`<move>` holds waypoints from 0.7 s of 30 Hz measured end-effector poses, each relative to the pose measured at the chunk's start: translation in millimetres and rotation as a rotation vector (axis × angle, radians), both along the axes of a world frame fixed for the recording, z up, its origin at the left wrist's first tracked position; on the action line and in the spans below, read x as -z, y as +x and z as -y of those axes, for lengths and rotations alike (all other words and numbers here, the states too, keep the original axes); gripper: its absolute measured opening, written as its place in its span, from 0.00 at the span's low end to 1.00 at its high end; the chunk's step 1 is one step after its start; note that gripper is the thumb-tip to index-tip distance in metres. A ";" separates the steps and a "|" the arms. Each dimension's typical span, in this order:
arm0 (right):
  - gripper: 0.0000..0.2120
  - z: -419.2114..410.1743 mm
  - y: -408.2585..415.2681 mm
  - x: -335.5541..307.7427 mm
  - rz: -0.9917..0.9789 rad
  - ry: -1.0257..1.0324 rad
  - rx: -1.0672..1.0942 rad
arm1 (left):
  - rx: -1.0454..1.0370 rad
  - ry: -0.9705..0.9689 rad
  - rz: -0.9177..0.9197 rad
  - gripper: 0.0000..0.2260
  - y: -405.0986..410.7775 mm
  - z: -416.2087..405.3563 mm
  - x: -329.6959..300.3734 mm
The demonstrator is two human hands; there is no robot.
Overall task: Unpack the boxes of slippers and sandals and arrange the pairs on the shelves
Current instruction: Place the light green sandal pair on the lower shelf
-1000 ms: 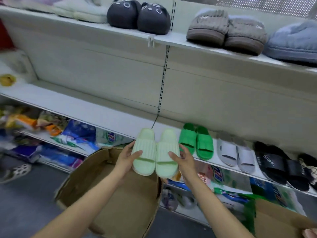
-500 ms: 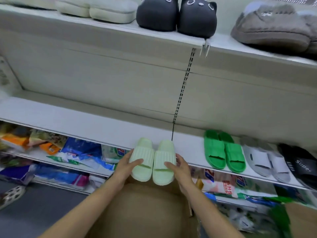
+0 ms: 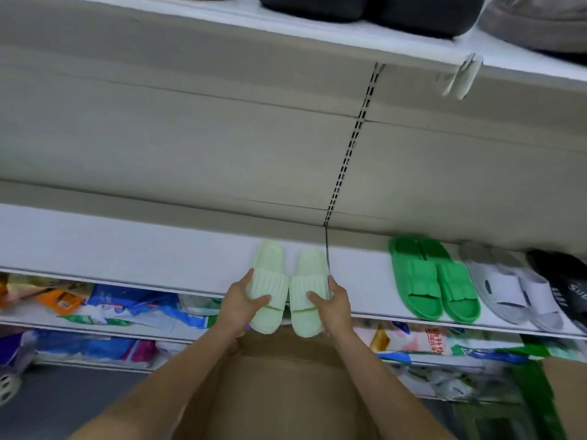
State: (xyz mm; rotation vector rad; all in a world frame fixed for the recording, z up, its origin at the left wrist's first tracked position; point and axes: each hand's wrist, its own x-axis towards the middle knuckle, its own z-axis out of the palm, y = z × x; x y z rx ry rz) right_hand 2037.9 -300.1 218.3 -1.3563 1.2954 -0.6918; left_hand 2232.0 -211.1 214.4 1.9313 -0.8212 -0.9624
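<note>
A pair of pale mint-green slippers lies side by side at the front edge of the white middle shelf [image 3: 133, 249], toes pointing to the back wall. My left hand [image 3: 243, 304] grips the left slipper [image 3: 270, 281], thumb over its ribbed strap. My right hand [image 3: 333, 304] grips the right slipper [image 3: 309, 284] the same way. Their heels overhang the shelf edge. Right below my arms sits an open cardboard box [image 3: 286, 392].
To the right on the same shelf stand bright green slippers [image 3: 428, 281], grey-white slippers [image 3: 508, 287] and black ones [image 3: 568, 287]. The upper shelf carries dark [image 3: 365, 7] and grey plush slippers [image 3: 540, 20]. Colourful packets [image 3: 127, 309] fill the lower shelves. A second box [image 3: 568, 392] is at right.
The pale green pair went forward and down from above the box onto the shelf edge, both hands still on it. My view came closer to the shelf.
</note>
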 end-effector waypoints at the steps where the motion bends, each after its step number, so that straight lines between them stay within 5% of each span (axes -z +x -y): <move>1: 0.12 7.0 3.6 5.0 -0.018 -0.028 -0.002 | 0.033 0.015 0.082 0.36 5.1 8.1 0.0; 5: 0.32 50.4 21.9 52.9 -0.091 -0.055 0.013 | 0.137 0.133 0.367 0.33 30.2 41.9 16.1; 7: 0.35 69.2 30.9 76.6 -0.166 -0.075 0.028 | 0.164 0.159 0.466 0.30 39.5 56.1 27.2; 17: 0.26 62.6 33.9 29.0 -0.301 -0.145 -0.037 | 0.104 0.088 0.417 0.36 34.3 65.5 14.9; 21: 0.19 49.9 8.3 -2.4 -0.196 -0.283 0.016 | 0.080 -0.121 0.513 0.24 20.7 50.7 -7.0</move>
